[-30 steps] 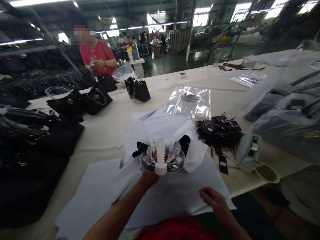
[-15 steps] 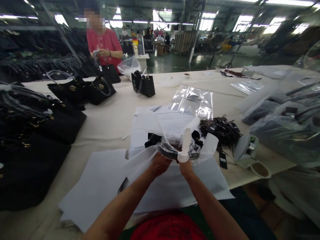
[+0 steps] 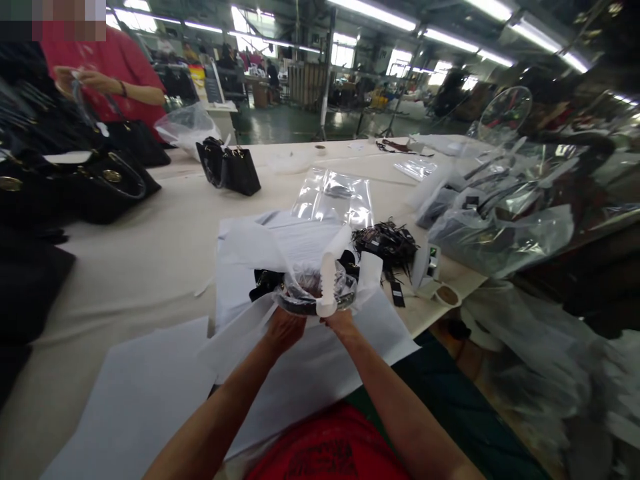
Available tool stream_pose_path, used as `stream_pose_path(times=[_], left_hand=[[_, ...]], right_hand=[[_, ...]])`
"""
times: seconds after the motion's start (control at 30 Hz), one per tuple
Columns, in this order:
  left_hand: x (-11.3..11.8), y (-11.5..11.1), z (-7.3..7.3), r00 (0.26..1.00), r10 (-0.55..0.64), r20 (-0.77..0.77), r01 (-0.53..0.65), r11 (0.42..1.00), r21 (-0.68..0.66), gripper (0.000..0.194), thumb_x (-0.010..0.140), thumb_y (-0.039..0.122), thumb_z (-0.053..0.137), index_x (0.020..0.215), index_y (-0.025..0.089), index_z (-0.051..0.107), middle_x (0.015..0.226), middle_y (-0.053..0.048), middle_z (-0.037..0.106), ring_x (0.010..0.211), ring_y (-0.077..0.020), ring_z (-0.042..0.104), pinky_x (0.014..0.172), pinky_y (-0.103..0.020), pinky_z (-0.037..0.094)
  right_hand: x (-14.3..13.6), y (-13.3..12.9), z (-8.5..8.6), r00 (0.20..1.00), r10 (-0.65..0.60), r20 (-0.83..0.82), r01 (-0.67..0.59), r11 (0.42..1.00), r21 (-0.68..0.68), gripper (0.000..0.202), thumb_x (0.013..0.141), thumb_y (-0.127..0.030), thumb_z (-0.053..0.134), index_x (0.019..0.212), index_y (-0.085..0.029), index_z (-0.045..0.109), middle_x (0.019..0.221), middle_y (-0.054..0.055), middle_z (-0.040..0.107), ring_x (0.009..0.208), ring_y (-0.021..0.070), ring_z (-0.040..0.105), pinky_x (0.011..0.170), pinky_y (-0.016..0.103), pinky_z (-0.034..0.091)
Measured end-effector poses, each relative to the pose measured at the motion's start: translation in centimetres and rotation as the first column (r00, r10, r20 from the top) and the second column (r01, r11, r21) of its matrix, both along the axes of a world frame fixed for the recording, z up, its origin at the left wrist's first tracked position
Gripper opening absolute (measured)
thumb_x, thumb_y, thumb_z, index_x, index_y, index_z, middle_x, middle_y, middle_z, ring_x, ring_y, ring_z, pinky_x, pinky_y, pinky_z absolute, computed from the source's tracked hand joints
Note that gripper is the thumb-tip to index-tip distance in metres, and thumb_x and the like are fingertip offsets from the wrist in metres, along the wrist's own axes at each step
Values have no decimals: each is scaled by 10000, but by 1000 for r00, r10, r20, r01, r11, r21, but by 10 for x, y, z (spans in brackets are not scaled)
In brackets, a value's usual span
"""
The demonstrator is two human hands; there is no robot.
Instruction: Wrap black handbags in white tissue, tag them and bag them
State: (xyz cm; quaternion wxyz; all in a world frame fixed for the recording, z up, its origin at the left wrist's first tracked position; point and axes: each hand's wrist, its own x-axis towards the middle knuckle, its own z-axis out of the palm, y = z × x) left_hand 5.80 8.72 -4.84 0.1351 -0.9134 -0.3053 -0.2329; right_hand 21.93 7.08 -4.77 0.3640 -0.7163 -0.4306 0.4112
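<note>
In the head view a black handbag lies among sheets of white paper on the table. Clear plastic film wraps its black handle, and a white notched strip stands up across it. My left hand is closed at the bag's near side, just below the handle. Beside it my right hand is closed near the foot of the strip. The handle and film partly hide the fingertips of both hands.
Black handbags stand at left and back. Clear plastic bags lie beyond the paper. Dark tassels with tags, a tape roll and plastic-covered bags are at right. A co-worker in a red shirt handles a bag strap.
My view has turned to the right, so the scene sits further left. Both hands stay at the handbag's near side, with little visible change in their hold.
</note>
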Motion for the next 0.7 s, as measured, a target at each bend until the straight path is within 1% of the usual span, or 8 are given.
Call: stream_pose_path(times=[0.13,0.23,0.3,0.37,0.43,0.53,0.6,0.7], left_hand=[[0,-1,7,1000,-12,-19,12,1000,-3,417,869,93,375,1268,51,490,1311,-222,502,1255,-319,442,1032,-529,367],[-1,-2,12,999,-42,30,41,998,40,439,854,76,378,1283,46,468,1251,-217,554,1209,-312,492,1013,-530,390],[-3,-4,15,995,-67,67,61,994,94,468,833,52,386,1297,45,446,1198,-211,588,1168,-304,527,994,-524,410],[-7,-7,16,992,-87,87,74,988,137,485,820,34,389,1301,67,443,1181,-194,599,1144,-292,544,981,-507,425],[-11,-14,16,991,-98,86,85,985,153,461,821,34,390,1268,101,482,1159,-171,613,1114,-282,561,963,-485,437],[-16,-33,11,994,-88,62,79,988,136,351,831,50,405,1129,117,578,1028,-144,658,989,-259,613,887,-419,467],[-17,-49,4,996,-65,55,60,994,90,299,838,69,417,1070,121,598,970,-133,668,886,-238,631,806,-373,477],[-21,-72,-12,998,-17,65,17,1000,-1,331,835,79,413,1123,126,570,1014,-136,664,901,-241,628,773,-356,471]], right_hand=[[-1,-15,-12,1000,16,12,-15,997,-71,312,758,-400,565,523,-196,580,388,-20,532,305,90,422,366,214,334],[8,-36,-28,999,-4,47,6,999,-50,328,719,-448,592,504,-201,572,419,-13,558,364,112,479,400,222,360],[24,-54,-36,992,-72,100,74,997,-17,356,703,-492,588,492,-208,549,442,-6,568,428,135,522,447,236,390],[51,-68,-41,964,-197,179,195,980,27,354,719,-515,545,536,-213,549,509,11,599,515,160,559,531,261,429],[89,-77,-41,900,-345,265,338,938,73,310,746,-489,491,644,-209,575,648,48,649,643,194,592,653,298,452],[157,-71,-37,786,-499,366,498,861,105,255,758,-401,437,760,-191,580,861,113,666,853,245,597,808,351,427],[198,-58,-37,748,-529,402,544,835,87,215,748,-348,437,766,-187,578,902,127,656,924,260,584,852,365,409],[237,-33,-46,747,-513,424,558,830,20,139,701,-300,512,733,-186,584,880,122,651,947,268,582,866,369,406]])
